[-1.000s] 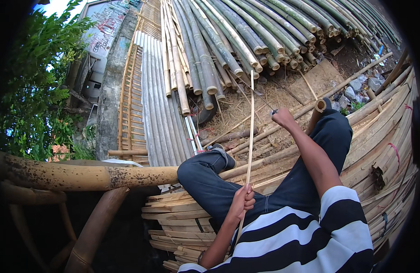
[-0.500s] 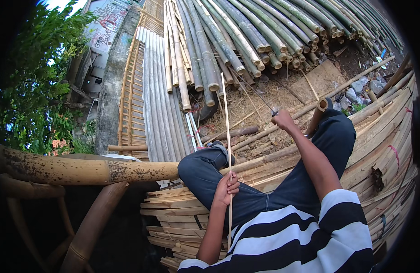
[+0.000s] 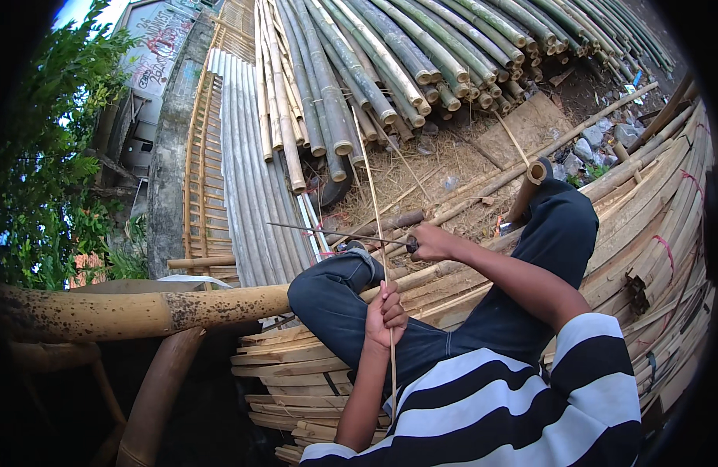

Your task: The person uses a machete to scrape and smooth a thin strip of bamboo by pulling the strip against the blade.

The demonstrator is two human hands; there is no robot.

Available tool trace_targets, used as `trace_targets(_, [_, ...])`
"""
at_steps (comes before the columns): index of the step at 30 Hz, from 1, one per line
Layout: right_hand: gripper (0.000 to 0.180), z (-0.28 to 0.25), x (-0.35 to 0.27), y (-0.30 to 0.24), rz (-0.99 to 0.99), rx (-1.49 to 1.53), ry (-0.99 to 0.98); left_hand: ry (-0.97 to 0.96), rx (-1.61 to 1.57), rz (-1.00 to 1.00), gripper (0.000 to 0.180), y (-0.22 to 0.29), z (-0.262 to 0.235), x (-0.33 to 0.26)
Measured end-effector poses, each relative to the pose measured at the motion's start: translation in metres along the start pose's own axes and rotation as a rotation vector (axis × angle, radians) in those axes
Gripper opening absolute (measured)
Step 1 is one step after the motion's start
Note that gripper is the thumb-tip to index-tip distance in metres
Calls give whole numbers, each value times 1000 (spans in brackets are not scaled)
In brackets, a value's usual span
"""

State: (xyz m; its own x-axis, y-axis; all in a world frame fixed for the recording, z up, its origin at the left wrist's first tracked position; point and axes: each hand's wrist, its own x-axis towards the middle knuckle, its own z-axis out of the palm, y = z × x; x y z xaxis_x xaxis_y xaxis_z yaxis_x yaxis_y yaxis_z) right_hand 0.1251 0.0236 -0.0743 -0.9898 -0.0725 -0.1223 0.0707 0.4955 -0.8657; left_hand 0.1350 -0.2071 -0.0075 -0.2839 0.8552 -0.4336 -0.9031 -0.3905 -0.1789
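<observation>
I sit on a stack of split bamboo slats (image 3: 312, 366) in dark blue trousers. My left hand (image 3: 386, 315) is closed around a long thin bamboo strip (image 3: 372, 194), which runs from my lap up past my left knee, almost upright. My right hand (image 3: 431, 243) grips the handle of a long thin knife (image 3: 336, 233); its blade points left and crosses the strip just above my knee. Whether the blade touches the strip I cannot tell.
A thick spotted bamboo pole (image 3: 141, 311) lies across at the left. Several long green and tan bamboo poles (image 3: 359, 70) are piled ahead beside corrugated metal sheets (image 3: 246, 179). More bundled slats (image 3: 647, 226) curve along my right. Straw-covered ground (image 3: 437, 167) lies between.
My right hand has come left and down toward my knee, bringing the blade across the strip. My left hand has risen a little, and the strip's top has swung to the left.
</observation>
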Motion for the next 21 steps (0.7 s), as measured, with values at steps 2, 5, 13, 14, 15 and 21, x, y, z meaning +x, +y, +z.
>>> trace_targets(2, [23, -6, -10, -26, -179, 60, 5, -19, -57, -8, 30, -7, 4, 2])
trace_targets(5, [21, -5, -8, -21, -113, -73, -22, 145, 255, 51, 31, -24, 24, 2])
trace_targets(13, [23, 2, 0, 10, 60, -334, -30, 327, 536, 101, 32, -9, 1, 9])
trace_targets(14, [24, 4, 1, 9, 62, -372, -40, 314, 474, 92, 31, -6, -2, 9])
trace_targets(15, [25, 5, 3, 9, 91, -381, -79, 299, 446, 80, 31, 0, -4, 10])
trace_targets(21, [25, 9, 0, -19, -4, -334, -116, 324, 485, 109, 32, 9, 11, 18])
